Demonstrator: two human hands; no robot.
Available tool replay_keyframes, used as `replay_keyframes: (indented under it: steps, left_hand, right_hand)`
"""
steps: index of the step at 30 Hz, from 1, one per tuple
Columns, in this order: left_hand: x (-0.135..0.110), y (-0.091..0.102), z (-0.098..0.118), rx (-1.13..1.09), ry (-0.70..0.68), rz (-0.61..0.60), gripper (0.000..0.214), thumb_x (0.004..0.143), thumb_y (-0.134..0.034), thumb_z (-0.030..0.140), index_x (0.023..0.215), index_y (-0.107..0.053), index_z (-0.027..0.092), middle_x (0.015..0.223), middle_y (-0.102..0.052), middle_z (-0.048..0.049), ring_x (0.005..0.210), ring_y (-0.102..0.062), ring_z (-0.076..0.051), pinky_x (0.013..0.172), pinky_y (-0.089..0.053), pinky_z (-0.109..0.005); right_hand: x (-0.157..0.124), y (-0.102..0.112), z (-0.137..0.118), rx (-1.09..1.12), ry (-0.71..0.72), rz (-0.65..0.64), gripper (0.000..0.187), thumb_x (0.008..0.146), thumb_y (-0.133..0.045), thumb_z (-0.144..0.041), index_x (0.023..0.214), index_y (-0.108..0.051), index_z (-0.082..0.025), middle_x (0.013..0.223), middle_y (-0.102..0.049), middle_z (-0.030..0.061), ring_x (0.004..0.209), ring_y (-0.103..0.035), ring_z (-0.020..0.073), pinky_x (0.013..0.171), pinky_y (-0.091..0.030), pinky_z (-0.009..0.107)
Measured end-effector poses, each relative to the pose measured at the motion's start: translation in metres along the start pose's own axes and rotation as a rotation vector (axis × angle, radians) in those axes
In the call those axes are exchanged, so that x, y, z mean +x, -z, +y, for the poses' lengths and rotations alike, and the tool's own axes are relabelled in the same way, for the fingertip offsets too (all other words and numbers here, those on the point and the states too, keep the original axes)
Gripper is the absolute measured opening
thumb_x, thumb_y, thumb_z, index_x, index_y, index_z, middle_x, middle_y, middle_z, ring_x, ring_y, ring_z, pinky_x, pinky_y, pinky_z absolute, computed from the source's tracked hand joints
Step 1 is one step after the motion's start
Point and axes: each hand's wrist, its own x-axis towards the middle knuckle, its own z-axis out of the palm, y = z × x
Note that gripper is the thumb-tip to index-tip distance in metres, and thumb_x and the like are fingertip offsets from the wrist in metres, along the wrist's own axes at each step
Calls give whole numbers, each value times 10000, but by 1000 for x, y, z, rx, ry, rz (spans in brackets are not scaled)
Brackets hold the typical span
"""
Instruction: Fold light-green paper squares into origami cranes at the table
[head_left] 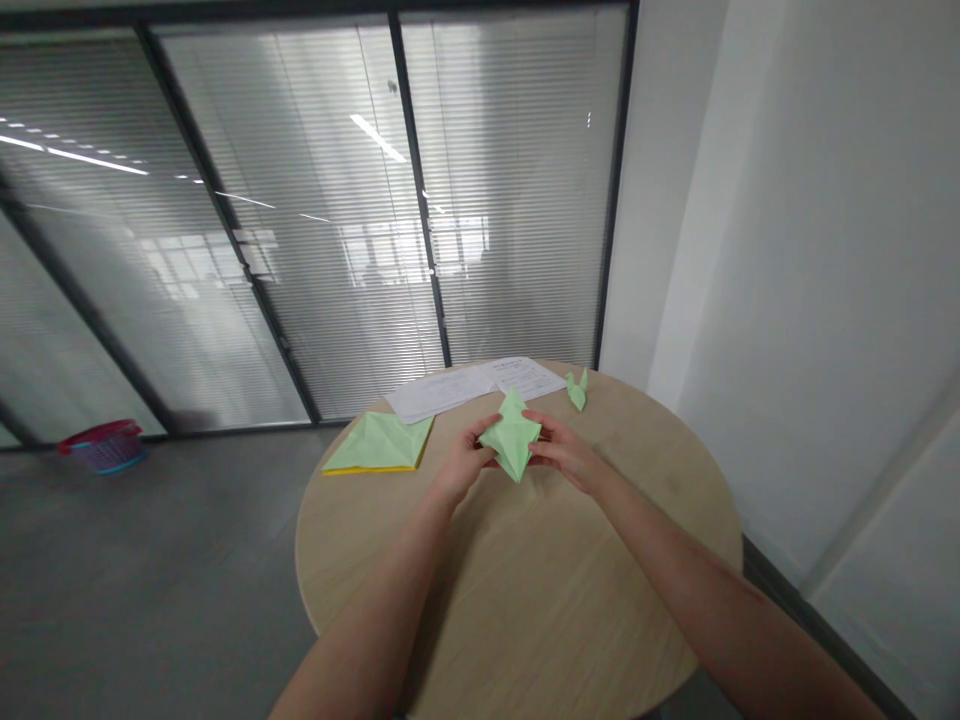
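Observation:
A piece of light green folded paper, diamond-shaped with pointed top and bottom, is held above the table between my two hands. My left hand pinches its left corner, fingers closed on the edge. On the opposite corner, my right hand grips with the thumb and fingers closed. Some fingertips are hidden behind the paper. Beyond my right hand stands a small green paper crane. To the left of my left hand lies a stack of green paper with a yellow sheet showing along its lower and right edges.
Printed white sheets lie at the far side of the round wooden table. Behind it is a glass partition with blinds; a white wall rises on the right. A red and blue basket sits on the floor at left.

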Motion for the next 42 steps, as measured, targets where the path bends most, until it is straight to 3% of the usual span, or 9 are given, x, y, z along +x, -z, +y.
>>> replay_keyframes:
  steps: [7,17,21,25,30,34,38,42]
  left_hand:
    - [1,1,-3,-106,17,7,623,642,-592,107,1262,-555,161,1067,-654,-101,834,-629,-194,707,-549,-343]
    - [0,-1,0,-142,-12,3,580,660,-600,141,1240,-575,166,1113,-651,-104,866,-629,-207,710,-547,-353]
    - [1,-3,-2,-8,-66,59,513,694,-617,187,1205,-602,145,1049,-674,-101,781,-625,-184,669,-534,-324]
    - [3,-3,-5,253,-149,147,392,751,-589,223,1126,-661,139,988,-698,-89,724,-611,-170,640,-506,-291]
    - [3,-5,-7,440,-254,170,289,798,-562,251,1029,-709,157,994,-714,-85,818,-628,-201,738,-492,-309]
    - [-2,-11,-7,360,-263,75,323,811,-591,371,1019,-704,152,994,-705,-98,896,-630,-226,736,-516,-313]
    - [-9,-17,-5,139,-189,-7,537,874,-419,562,1072,-680,136,1008,-679,-125,882,-622,-233,624,-548,-306]
    - [-10,-19,-2,112,-168,1,517,859,-465,543,1110,-652,132,981,-655,-117,843,-605,-207,599,-558,-291]
  right_hand:
    - [0,-1,-3,84,-20,27,666,644,-674,-155,1283,-526,-272,1168,-637,48,1011,-599,235,826,-530,403]
    - [3,0,2,110,-2,73,596,645,-636,-155,1228,-594,-272,1153,-655,44,1024,-598,242,839,-516,400]
    - [5,1,5,57,21,114,497,691,-658,-222,1185,-617,-269,1152,-649,41,1028,-593,227,864,-503,394]
    - [8,2,10,-63,5,197,407,709,-670,-299,1111,-648,-239,1060,-663,50,904,-617,201,808,-507,370]
    - [8,-1,14,-233,51,227,348,718,-671,-396,993,-647,-184,859,-667,38,742,-607,183,686,-480,313]
    - [7,-1,15,-389,153,269,319,763,-605,-407,977,-647,-173,910,-679,54,837,-613,215,756,-471,332]
    - [8,2,17,-438,125,351,353,767,-586,-433,994,-652,-170,966,-691,75,901,-626,247,788,-479,359]
    - [8,1,18,-423,102,351,357,760,-600,-438,975,-657,-159,944,-700,83,865,-639,249,754,-489,345]
